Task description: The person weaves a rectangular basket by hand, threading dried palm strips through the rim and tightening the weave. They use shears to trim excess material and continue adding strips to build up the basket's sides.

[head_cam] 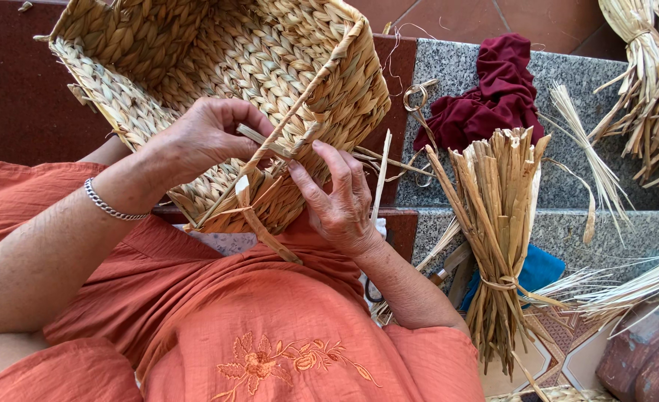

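A woven straw basket (218,67) rests tilted on my lap, its open side facing me. My left hand (199,138) grips the near rim and pinches a flat straw strand (258,216) that loops down below the rim. My right hand (340,197) holds the rim's corner from the right, fingers pressed on the wire frame and the weave. A silver bracelet (110,205) circles my left wrist.
A tied bundle of dried straw (497,223) stands at my right knee. A dark red cloth (497,93) lies on the grey stone step (567,186). More straw bundles (653,82) lie at the top right, loose strands (627,286) at the right, and a blue cloth (541,268) sits behind the bundle.
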### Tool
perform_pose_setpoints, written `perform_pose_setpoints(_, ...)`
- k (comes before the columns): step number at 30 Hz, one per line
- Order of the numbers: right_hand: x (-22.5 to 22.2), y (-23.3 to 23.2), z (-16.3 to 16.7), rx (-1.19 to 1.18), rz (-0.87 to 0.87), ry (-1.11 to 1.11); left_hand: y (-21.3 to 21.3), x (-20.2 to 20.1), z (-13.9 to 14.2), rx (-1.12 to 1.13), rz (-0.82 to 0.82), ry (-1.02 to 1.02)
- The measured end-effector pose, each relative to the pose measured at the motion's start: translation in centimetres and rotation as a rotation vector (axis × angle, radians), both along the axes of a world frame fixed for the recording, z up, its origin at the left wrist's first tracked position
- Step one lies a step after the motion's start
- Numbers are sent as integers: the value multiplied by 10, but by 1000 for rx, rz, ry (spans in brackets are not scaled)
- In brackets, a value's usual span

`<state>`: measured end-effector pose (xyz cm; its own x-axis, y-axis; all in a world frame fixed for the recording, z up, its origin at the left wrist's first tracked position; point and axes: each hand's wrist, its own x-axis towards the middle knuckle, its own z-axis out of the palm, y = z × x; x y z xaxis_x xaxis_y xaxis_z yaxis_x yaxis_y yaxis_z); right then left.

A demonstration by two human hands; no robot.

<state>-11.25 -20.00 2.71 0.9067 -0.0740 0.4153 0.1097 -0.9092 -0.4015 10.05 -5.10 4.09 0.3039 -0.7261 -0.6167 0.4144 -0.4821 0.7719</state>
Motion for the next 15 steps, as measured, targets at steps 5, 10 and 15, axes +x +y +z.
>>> perform_pose_setpoints(5, 1, 2, -1, 41, -4, -20, -6, 0, -8, 1, -5, 55)
perform_pose_setpoints(10, 6, 2, -5, 127, -1, -19, -10, -1, -10, -5, -38, 41)
perform_pose_setpoints(15, 11, 4, -4, 285, -9, -39, -17, -3, -8, 87, -129, -33)
